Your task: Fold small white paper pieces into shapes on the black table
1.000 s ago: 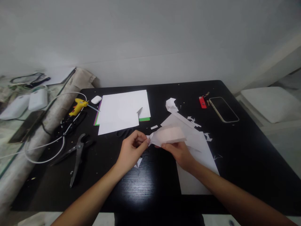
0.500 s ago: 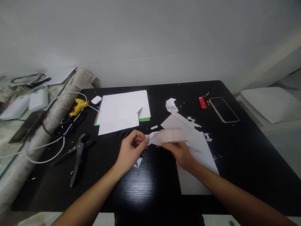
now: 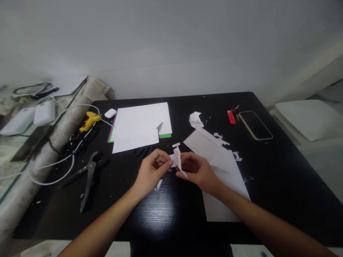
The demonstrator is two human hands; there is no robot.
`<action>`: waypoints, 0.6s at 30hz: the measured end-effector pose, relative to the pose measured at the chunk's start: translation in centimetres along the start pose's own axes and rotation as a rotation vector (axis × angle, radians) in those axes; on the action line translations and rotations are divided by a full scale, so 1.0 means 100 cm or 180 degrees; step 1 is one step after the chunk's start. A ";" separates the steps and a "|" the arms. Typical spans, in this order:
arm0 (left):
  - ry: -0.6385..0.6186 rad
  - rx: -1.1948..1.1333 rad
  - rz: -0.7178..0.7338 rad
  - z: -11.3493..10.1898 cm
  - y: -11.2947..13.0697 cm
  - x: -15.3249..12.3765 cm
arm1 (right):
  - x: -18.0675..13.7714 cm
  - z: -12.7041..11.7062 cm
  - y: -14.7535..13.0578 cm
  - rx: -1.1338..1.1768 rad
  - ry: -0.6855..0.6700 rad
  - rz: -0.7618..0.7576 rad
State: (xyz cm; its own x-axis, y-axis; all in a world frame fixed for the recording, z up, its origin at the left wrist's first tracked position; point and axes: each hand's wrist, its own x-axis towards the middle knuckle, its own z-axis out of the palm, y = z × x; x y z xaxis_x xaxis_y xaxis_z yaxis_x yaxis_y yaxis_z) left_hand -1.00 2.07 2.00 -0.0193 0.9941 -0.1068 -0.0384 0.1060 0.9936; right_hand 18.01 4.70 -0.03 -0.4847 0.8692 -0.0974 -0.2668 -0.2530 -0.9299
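Between my hands, a little above the black table point(image 3: 166, 214), is a small piece of folded white paper point(image 3: 177, 157). My left hand point(image 3: 152, 169) pinches its left end between thumb and fingers. My right hand point(image 3: 199, 171) is closed on its right side, where the paper stands up edge-on towards me. Under my left hand a small white paper scrap point(image 3: 159, 185) is partly hidden. Scissors point(image 3: 142, 150) with black handles lie just behind my left hand, their blades tucked by the paper stack. Below my right hand lie large white sheets point(image 3: 222, 207).
A white paper stack point(image 3: 139, 121) lies at the back, with a crumpled paper piece point(image 3: 196, 119) to its right. Pliers point(image 3: 91, 171), a yellow glue gun point(image 3: 90, 120) and cables are on the left. A red lighter point(image 3: 230, 116) and a phone point(image 3: 255, 125) lie at right.
The folded paper has turned from lying broad across my hands to standing nearly edge-on. My right hand has shifted left, closer to my left hand.
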 end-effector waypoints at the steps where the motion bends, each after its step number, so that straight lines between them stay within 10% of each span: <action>1: 0.0017 0.0053 0.0050 0.000 0.000 0.000 | 0.001 -0.001 0.003 0.0071 -0.0009 -0.0016; 18: -0.0041 0.0204 -0.0286 -0.012 -0.004 0.000 | 0.001 -0.002 -0.001 -0.0069 -0.0137 0.0091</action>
State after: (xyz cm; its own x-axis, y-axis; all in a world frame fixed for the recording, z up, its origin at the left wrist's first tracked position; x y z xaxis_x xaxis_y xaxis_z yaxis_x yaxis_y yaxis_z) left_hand -2.13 1.99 1.52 -0.0058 0.9807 -0.1954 0.0246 0.1954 0.9804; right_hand 18.17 4.90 0.00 -0.5273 0.8426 -0.1092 -0.2345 -0.2678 -0.9345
